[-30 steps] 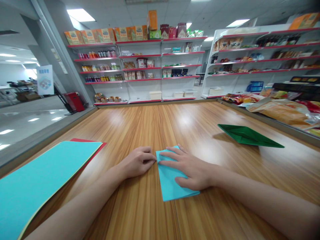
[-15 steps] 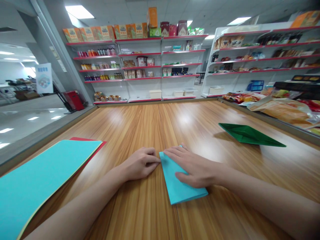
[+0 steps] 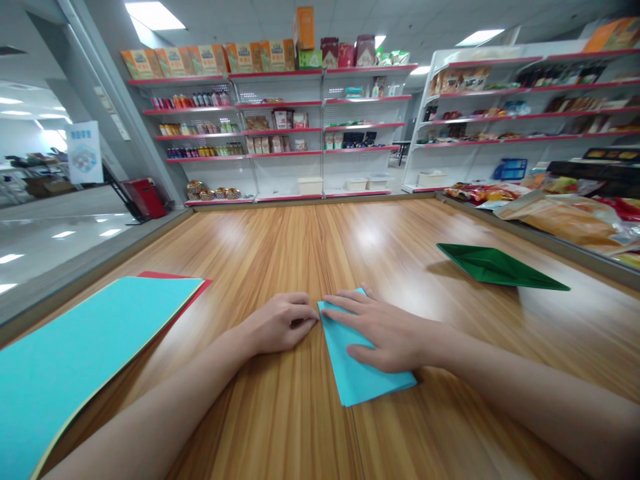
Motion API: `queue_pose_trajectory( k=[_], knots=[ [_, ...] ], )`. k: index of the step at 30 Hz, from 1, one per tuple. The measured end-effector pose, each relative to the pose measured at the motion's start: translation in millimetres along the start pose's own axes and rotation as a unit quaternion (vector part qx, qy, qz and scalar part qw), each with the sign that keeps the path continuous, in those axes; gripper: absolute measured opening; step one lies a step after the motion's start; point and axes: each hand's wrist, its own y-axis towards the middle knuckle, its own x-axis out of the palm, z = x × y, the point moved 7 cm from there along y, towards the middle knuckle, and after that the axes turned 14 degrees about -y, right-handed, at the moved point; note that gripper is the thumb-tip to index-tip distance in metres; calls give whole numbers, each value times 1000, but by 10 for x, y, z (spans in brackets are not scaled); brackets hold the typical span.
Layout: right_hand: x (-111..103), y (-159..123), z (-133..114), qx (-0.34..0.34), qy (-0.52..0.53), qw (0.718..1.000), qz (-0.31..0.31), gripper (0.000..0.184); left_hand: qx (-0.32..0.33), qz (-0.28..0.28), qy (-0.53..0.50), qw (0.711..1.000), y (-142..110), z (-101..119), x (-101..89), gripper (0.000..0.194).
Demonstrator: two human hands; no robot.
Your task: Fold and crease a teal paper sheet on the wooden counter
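Note:
A sheet of light blue paper [image 3: 350,370], folded into a narrow piece, lies on the wooden table in front of me. My right hand [image 3: 383,327] rests flat on top of it, fingers spread and pointing left, covering its right and upper part. At the paper's left edge, near the upper corner, my left hand [image 3: 283,323] is closed, with thumb and forefinger pinched together against the edge. How much paper sits between those fingertips is hard to see. Farther right stands a folded green paper boat [image 3: 500,265], apart from both hands.
To the left lies a stack of coloured paper [image 3: 95,347], light blue on top with yellow and red edges below. A raised rim [image 3: 320,202] borders the table [image 3: 260,247]. Packaged food [image 3: 565,217] is heaped beyond the right rim. Stocked shelves [image 3: 283,157] stand behind.
The fingers of my right hand have spread apart and slid slightly left on the blue paper. My left hand stays at the paper's edge. The view has shifted a little.

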Motion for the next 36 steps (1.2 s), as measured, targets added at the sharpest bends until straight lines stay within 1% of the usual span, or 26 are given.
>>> queue_pose_trajectory(
  k=[7, 11, 17, 24, 36],
  knots=[
    [17, -2, 3, 3, -3, 1000, 4, 65, 22, -24, 33, 999, 9, 14, 12, 24],
    [23, 4, -6, 11, -11, 1000, -4, 65, 21, -34, 34, 999, 17, -9, 29, 24],
    [-3, -1, -23, 20, -17, 1000, -4, 64, 21, -39, 34, 998, 20, -7, 21, 25],
    [19, 1, -20, 25, -18, 999, -10, 64, 23, -47, 35, 998, 13, 3, 31, 25],
    [57, 8, 3, 15, -10, 1000, -7, 66, 21, -47, 21, 998, 14, 13, 22, 23]
  ],
)
